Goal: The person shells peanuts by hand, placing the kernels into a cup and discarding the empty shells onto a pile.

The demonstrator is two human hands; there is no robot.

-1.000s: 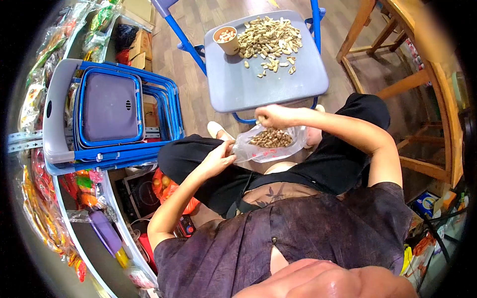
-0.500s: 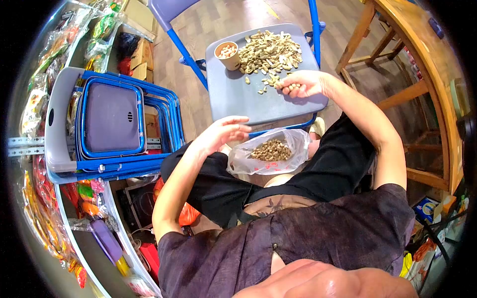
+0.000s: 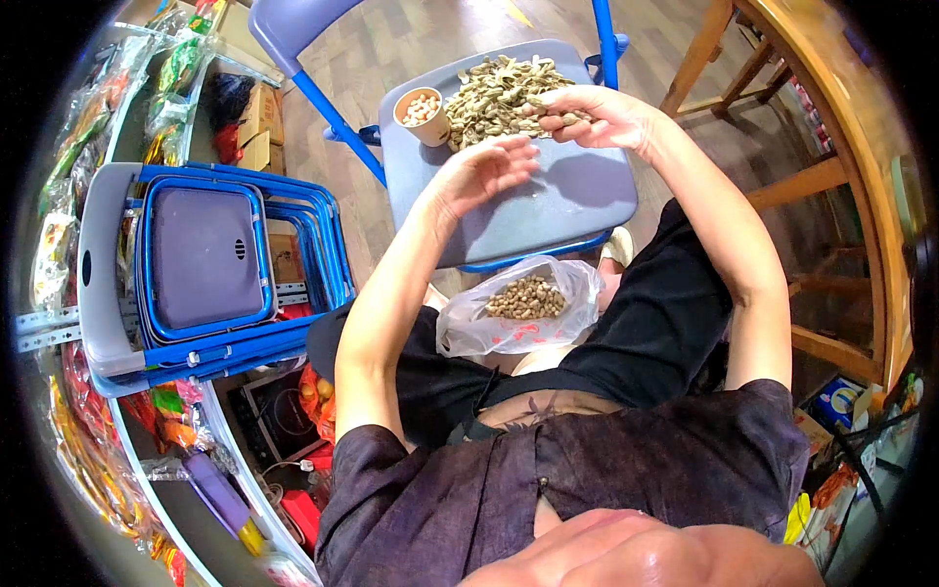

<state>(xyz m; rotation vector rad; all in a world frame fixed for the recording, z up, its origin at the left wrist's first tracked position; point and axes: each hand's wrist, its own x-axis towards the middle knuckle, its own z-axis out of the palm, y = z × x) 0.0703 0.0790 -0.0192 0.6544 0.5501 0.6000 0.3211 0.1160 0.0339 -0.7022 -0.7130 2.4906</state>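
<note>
My right hand (image 3: 597, 119) is closed, fingers curled around several peanuts, at the right side of a heap of peanut shells (image 3: 504, 93). Over the front part of the grey chair seat (image 3: 460, 220), my left hand (image 3: 489, 174) is open and holds nothing, its fingers stretched toward the right hand. A paper cup (image 3: 427, 130) with shelled peanut kernels (image 3: 422, 109) stands at the heap's left. Below the seat, between my legs, a clear plastic bag (image 3: 469, 328) holds unshelled peanuts (image 3: 528, 297).
Folded blue-framed chairs (image 3: 210, 259) lean at the left against shelves of packaged goods (image 3: 68, 235). A wooden table (image 3: 861, 196) stands close on the right. Cardboard boxes (image 3: 262, 122) sit on the shelf at the upper left.
My left hand has moved up and right, from beside the bag to above the seat. My right hand has gone up to the heap, and loose pieces in front of the heap no longer show.
</note>
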